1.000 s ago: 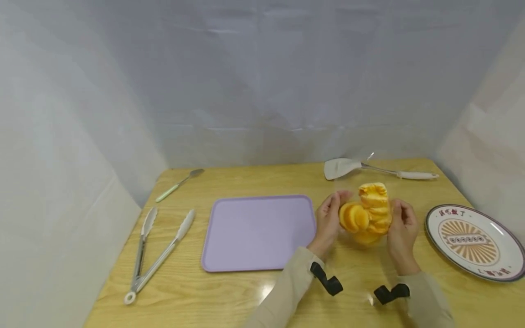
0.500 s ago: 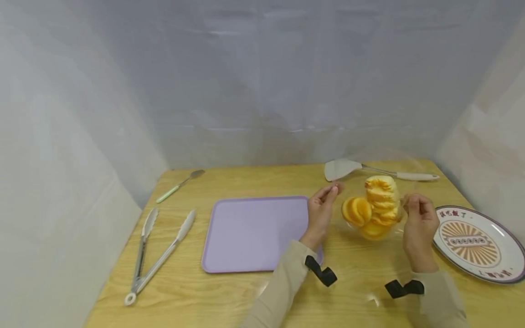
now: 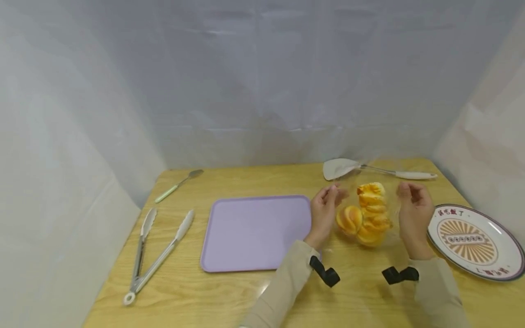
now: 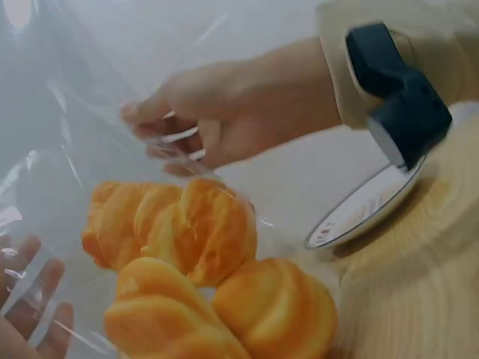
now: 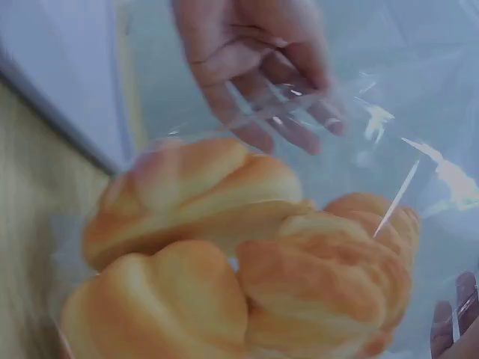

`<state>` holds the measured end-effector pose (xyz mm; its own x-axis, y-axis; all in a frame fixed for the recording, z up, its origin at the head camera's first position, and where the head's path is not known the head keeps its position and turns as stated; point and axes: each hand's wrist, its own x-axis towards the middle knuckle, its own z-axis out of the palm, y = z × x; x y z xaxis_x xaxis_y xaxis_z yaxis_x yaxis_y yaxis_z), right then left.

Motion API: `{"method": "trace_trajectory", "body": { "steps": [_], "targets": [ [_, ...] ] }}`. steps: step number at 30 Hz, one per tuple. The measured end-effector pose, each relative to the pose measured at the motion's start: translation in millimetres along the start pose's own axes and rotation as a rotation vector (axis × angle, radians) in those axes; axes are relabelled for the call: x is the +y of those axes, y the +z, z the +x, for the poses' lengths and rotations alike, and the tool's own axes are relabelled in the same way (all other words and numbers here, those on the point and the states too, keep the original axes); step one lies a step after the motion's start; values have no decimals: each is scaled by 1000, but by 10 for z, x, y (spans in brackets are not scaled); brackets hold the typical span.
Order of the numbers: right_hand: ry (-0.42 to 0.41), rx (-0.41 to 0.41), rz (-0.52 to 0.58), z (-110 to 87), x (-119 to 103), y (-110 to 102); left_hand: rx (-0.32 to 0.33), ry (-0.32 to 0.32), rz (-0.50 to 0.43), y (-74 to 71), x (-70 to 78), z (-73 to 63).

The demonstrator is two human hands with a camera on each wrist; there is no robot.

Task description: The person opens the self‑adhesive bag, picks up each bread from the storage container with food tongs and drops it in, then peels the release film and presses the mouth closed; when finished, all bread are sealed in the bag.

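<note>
A clear plastic bag hangs between both hands, with several bread rolls inside. One long ridged roll stands on end; a round twisted roll sits to its left. My left hand pinches the bag's rim on the left side. On the right side my right hand holds the rim between thumb and curled fingers. In the left wrist view, the right hand shows with film across its fingers. The right wrist view has the left hand seen through the plastic.
A lilac tray lies left of the hands, partly behind the left wrist. Metal tongs and a small green-handled spatula lie farther left. Behind the bag is a white spatula; a printed plate sits at right.
Both hands have drawn apart from beside the rolls, spreading the bag's rim. Over the last half second they have come slightly closer, and the rolls have shifted a little left and down.
</note>
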<state>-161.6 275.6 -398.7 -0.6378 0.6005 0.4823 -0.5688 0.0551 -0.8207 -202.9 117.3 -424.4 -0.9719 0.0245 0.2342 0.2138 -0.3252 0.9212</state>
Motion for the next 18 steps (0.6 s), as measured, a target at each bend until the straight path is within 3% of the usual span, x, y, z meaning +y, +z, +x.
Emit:
{"method": "trace_trajectory", "body": {
  "steps": [3, 5, 8, 11, 15, 18],
  "targets": [
    [-54, 27, 231, 77, -43, 21, -3, 68, 19, -55, 50, 43],
    [-33, 26, 295, 94, -51, -11, -17, 97, 17, -75, 67, 50],
    [62, 8, 205, 79, -32, -49, -38, 94, 16, -78, 73, 49],
    [147, 0, 132, 48, 5, -56, -41, 44, 25, -57, 67, 45],
    [121, -17, 66, 38, 22, -28, -34, 48, 46, -26, 93, 100],
    [72, -64, -90, 34, 25, -7, -24, 90, 66, -12, 112, 155]
  ]
}}
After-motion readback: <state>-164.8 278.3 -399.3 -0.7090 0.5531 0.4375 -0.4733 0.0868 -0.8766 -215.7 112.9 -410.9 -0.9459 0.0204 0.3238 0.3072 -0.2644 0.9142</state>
